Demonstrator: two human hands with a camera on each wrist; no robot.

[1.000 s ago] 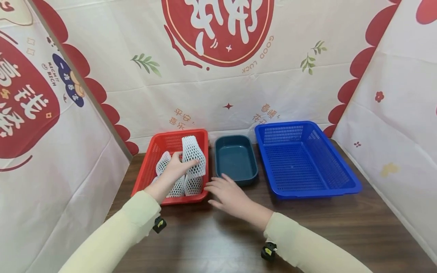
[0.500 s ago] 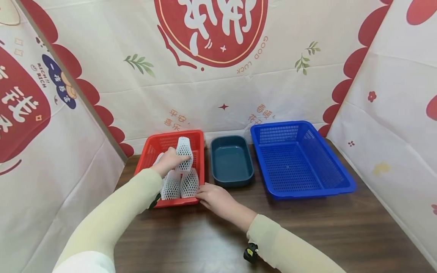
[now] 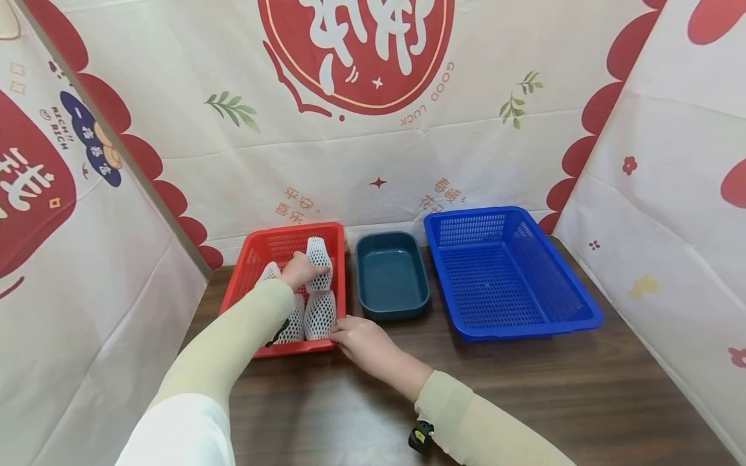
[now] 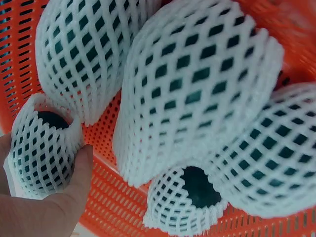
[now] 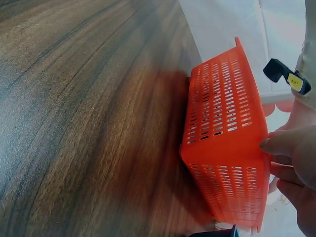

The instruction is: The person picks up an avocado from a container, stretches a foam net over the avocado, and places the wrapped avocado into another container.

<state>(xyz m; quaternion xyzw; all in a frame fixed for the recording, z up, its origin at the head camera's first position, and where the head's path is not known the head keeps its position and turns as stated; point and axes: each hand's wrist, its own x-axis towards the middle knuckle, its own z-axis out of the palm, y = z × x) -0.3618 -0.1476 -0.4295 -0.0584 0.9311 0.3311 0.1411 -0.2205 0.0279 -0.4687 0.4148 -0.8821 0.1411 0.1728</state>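
A dark green item in a white foam net sleeve [image 3: 318,266] stands at the right side of the red basket [image 3: 294,230], and my left hand [image 3: 299,268] holds it between thumb and fingers. In the left wrist view, thumb and fingers lie on either side of the same sleeved item [image 4: 42,158], whose dark top shows in the sleeve's opening. Several more net-sleeved items [image 3: 320,316] lie in the basket, partly hidden by my left arm. My right hand [image 3: 366,343] pinches the basket's front right corner; its thumb presses the outer rim in the right wrist view.
Beside the red basket sits a dark teal tray [image 3: 392,275], with a larger blue basket [image 3: 588,317] to its right. All stand on a brown wood-grain table [image 3: 501,388]. A printed white cloth [image 3: 373,149] walls the back and both sides.
My left hand has lowered the net-sleeved item into the red basket, toward its right side. My right hand has moved from beside the basket to its front right corner and taken hold there.
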